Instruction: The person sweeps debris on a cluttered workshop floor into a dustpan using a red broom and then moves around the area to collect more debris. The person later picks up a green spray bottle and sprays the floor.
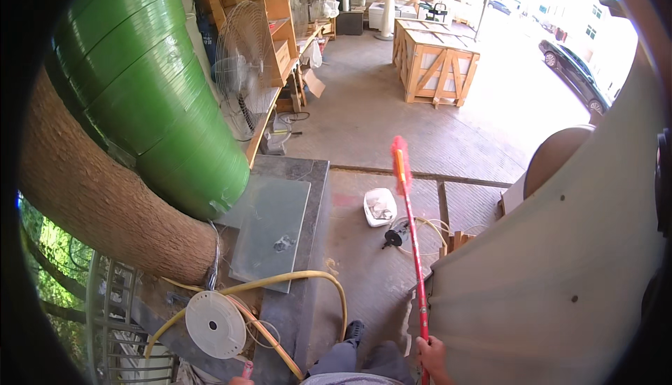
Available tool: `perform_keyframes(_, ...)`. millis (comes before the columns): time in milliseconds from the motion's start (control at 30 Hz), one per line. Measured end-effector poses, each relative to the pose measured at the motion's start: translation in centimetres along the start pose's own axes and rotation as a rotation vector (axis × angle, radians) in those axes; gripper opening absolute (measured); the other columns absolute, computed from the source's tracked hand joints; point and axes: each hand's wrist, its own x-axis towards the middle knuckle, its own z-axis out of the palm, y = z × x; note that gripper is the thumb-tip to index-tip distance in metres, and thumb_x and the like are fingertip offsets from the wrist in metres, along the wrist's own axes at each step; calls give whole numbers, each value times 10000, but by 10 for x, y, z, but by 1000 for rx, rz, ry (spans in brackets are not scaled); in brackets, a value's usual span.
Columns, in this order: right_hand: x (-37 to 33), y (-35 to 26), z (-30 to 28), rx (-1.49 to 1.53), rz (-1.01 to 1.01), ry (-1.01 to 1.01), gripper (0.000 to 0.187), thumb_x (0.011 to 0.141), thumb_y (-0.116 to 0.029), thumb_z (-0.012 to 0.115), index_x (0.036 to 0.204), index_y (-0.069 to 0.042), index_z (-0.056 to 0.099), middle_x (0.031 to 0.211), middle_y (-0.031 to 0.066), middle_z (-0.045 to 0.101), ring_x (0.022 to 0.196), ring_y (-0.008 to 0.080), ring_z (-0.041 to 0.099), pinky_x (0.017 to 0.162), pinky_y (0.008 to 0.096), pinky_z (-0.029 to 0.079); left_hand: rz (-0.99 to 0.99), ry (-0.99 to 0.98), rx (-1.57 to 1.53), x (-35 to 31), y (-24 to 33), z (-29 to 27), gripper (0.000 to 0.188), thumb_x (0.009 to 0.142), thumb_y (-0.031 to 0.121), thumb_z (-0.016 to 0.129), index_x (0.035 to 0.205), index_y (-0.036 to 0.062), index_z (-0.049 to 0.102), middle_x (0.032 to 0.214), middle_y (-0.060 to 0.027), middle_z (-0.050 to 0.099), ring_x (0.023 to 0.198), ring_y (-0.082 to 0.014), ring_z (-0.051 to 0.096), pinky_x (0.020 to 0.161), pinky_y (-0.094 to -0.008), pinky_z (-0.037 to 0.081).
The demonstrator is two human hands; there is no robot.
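Observation:
My right hand point(432, 357) is closed round the red handle of a long broom point(418, 273). The broom reaches forward, its red head point(400, 166) at the far end, with an orange-yellow piece along it. Only the top of my left hand point(241, 381) shows at the lower edge. It is closed on a short pinkish-red handle end point(247, 369); the rest of that thing is out of view. Beside the left hand are a white cable reel point(215, 325) and a yellow hose point(294, 275). A white tub point(380, 207) stands on the floor left of the broom.
A tree trunk point(126, 203) and a large green-wrapped roll point(147, 84) lean at the left, by a glass sheet point(269, 224) on a dark slab. Ahead are a caged fan point(243, 70) and a wooden crate point(437, 66). A pale sheet point(546, 266) fills the right; a small reel point(397, 236) lies near the tub.

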Motion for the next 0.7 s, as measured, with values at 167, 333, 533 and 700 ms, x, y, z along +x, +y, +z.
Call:
perform_keyframes(167,96,-70,-2,199,139,-29,218,868,-180,581,714,-51,496,566,2,468,384,95,435,350,271,378,-8,93,-35,-20,120,-24,296,822,276,474,705,37,602,558,-105,545,458,-257,530,406,-422,398)
perform_keyframes(333,204,-115,-10,208,110,10,218,869,-197,574,732,-45,499,578,13,473,394,104,435,350,274,380,59,156,-27,6,267,-45,296,817,282,481,714,35,607,565,-107,550,469,-258,536,415,-422,403)
perform_keyframes(533,329,-191,-6,205,194,15,206,867,-175,553,710,-51,502,581,14,481,399,104,444,361,270,392,134,242,-38,38,440,-65,299,812,290,489,725,33,614,573,-109,555,483,-259,542,426,-421,407)
perform_keyframes(700,427,-261,-6,283,254,19,201,875,-171,574,728,-50,510,593,15,492,416,101,456,376,269,397,284,267,-3,68,605,-116,301,807,297,496,734,32,619,580,-111,560,494,-259,547,435,-421,412)
